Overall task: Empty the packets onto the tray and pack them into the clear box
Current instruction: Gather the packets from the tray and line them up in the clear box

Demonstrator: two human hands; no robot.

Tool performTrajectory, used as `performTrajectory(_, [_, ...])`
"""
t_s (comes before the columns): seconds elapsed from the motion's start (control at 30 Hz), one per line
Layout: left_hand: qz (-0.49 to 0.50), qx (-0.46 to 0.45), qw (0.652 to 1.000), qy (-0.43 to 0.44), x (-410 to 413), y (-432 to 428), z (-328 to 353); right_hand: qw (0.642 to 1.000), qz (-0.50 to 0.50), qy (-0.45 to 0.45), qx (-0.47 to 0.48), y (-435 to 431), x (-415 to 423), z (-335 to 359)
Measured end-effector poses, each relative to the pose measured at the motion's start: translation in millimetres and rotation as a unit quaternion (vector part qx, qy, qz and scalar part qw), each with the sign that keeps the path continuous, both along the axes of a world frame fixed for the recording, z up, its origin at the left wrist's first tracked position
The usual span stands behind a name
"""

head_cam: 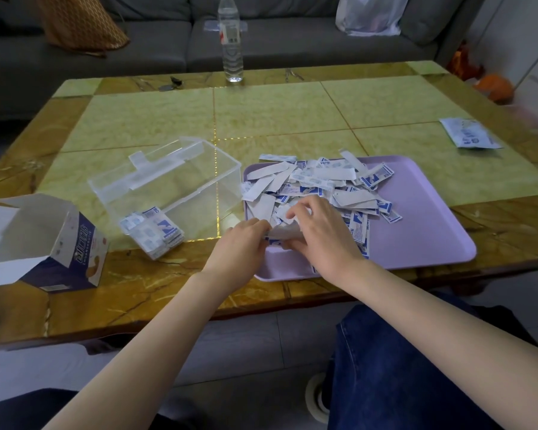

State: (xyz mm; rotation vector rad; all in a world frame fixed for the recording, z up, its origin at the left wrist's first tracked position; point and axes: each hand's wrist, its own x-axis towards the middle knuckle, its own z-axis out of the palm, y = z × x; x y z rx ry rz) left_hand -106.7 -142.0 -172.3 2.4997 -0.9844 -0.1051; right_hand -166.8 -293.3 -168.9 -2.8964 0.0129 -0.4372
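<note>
A lilac tray (423,231) lies on the table with a heap of white and blue packets (320,184) spread over its left half. Both hands meet at the tray's near left corner. My left hand (239,246) and my right hand (320,234) pinch a small stack of packets (284,232) between them. The clear box (168,187) stands tilted just left of the tray, lid open at its far side. A neat bundle of packets (154,232) sits in its near left corner.
An opened white and purple carton (47,240) lies at the table's left edge. A flat printed pouch (469,133) rests at the far right. A water bottle (230,38) stands at the table's far edge, before a grey sofa. My knees are under the near edge.
</note>
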Motion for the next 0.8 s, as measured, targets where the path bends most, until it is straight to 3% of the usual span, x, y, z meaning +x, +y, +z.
performTrajectory(0.17, [0.002,-0.009,0.999,0.051,1,-1,-3,0.986,-0.058,0.093,0.127,2,-6,-12])
performTrajectory(0.27, [-0.004,-0.036,0.997,0.065,0,-4,-2,0.969,-0.040,0.097,0.223,12,-4,-15])
performTrajectory(0.37, [-0.014,-0.037,0.997,0.070,-2,-8,-3,0.963,-0.022,0.068,0.259,18,-3,-12])
performTrajectory(0.53, [-0.014,0.010,1.000,0.011,-1,-11,-5,0.986,-0.009,0.011,0.169,14,-4,-15])
performTrajectory(0.67, [-0.037,0.078,0.993,-0.075,-2,-10,-10,0.997,-0.008,0.043,0.061,9,-6,-17])
performTrajectory(0.8, [-0.023,0.150,0.978,-0.144,-4,-4,-13,0.998,-0.014,0.056,0.040,4,-8,-19])
